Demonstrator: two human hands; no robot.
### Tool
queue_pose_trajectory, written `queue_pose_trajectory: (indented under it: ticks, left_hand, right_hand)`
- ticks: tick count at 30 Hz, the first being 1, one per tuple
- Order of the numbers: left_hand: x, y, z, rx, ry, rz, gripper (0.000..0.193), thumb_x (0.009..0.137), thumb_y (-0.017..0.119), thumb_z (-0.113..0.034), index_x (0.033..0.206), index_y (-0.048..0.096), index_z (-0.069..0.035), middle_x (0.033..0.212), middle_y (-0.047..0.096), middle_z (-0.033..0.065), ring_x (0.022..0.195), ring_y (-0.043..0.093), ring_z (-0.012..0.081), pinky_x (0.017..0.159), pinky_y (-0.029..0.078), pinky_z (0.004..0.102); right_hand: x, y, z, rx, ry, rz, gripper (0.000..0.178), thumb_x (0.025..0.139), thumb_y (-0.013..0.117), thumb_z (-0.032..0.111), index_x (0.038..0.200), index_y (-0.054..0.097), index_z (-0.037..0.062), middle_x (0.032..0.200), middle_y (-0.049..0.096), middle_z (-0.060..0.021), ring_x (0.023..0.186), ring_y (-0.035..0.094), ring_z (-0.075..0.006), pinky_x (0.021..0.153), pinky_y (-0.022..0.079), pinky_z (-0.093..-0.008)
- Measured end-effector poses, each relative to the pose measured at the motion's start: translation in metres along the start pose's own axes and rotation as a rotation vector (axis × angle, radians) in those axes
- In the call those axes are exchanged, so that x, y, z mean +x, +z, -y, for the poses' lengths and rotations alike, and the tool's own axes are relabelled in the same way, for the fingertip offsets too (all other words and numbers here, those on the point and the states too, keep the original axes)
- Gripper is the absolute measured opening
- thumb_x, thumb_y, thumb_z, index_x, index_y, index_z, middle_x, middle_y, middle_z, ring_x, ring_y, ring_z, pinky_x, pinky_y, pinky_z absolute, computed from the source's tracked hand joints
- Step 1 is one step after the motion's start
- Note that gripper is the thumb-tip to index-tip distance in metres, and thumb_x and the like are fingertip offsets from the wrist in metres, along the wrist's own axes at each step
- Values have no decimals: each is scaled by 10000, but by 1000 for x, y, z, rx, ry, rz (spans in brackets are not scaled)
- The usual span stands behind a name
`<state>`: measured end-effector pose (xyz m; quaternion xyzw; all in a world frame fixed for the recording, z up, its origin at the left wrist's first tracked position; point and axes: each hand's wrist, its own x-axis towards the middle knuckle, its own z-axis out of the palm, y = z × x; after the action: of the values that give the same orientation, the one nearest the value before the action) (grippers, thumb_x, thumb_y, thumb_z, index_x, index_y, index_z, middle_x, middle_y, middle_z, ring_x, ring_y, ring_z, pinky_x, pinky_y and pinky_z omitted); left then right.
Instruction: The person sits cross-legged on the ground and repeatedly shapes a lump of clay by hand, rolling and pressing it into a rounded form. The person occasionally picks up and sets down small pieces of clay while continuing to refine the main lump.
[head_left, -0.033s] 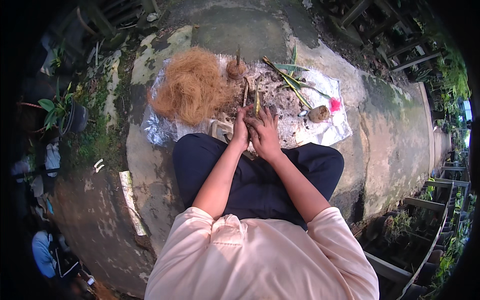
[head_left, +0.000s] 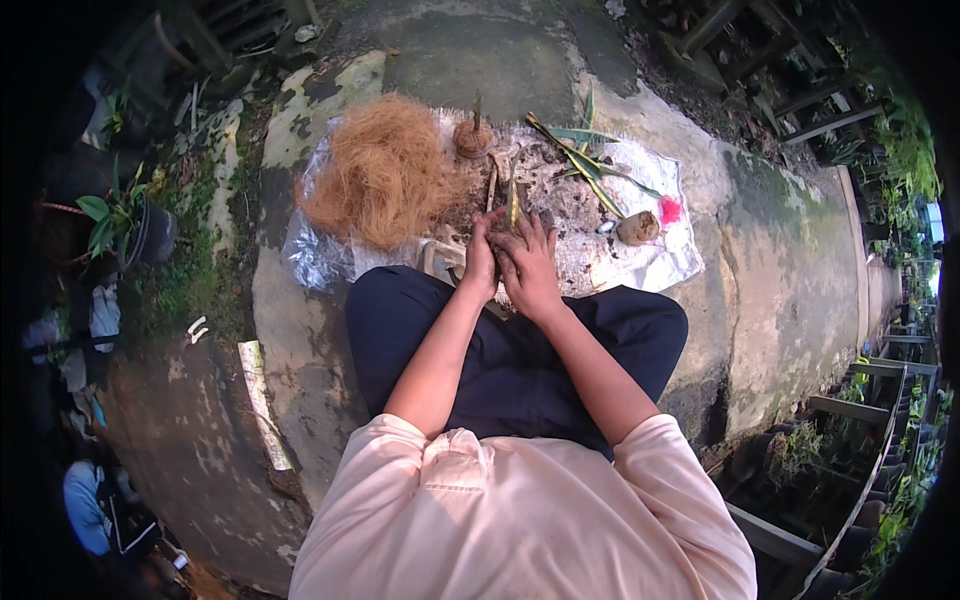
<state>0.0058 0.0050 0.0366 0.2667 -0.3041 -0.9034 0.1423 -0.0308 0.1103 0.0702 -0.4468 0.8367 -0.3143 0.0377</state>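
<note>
Your left hand (head_left: 482,262) and right hand (head_left: 530,268) cup together, the yellow-edged leaf (head_left: 513,200) rising at your fingers above the silvery sheet (head_left: 650,268); whether they grip its hidden base, I can't tell. Press evenly, holding the blade upright.

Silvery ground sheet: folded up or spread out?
Spread out: the silvery sheet lies across the concrete, fibre heap on its left, yellow-edged leaves on its right, left hand and right hand at its near side.
</note>
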Motion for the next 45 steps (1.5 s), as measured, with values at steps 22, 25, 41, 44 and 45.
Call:
queue_pose_trajectory:
  ticks: [22,25,41,44,45]
  left_hand:
    - [23,-13,37,1021,808,-86,670,1022,214,-560,1279,538,-33,1307,509,166,1279,403,344,1084,286,444]
    - [25,-16,40,1148,749,17,678,973,365,-604,1287,530,-26,1366,478,161,1313,386,358,1092,259,474]
    - [1,-8,36,1428,528,207,662,876,614,-490,1354,481,-52,1364,484,197,1350,357,371,1121,227,540]
    - [2,-12,37,1349,549,238,650,874,617,-466,1349,480,-44,1355,492,199,1309,404,384,1093,306,486]
    - [4,-13,39,1341,565,254,648,873,619,-458,1349,478,-41,1354,494,199,1294,421,387,1080,329,471]
  right_hand:
    - [-18,25,-52,1194,579,178,672,1032,216,548,1504,269,73,1512,346,-139,1360,367,-274,1113,309,-443]
    - [-16,20,-59,1408,694,58,560,1030,375,497,1422,395,98,1368,510,-100,1202,550,-231,950,492,-467]
    - [-22,13,-62,1592,773,-16,398,995,464,349,1284,498,79,1206,534,-67,1094,541,-205,903,487,-397]
    - [-20,15,-63,1585,707,13,378,1007,448,383,1238,533,96,1142,570,-48,1033,560,-168,885,482,-341]
    - [-18,16,-67,1566,658,24,375,1008,445,380,1230,541,93,1142,574,-51,1039,560,-171,889,477,-343]
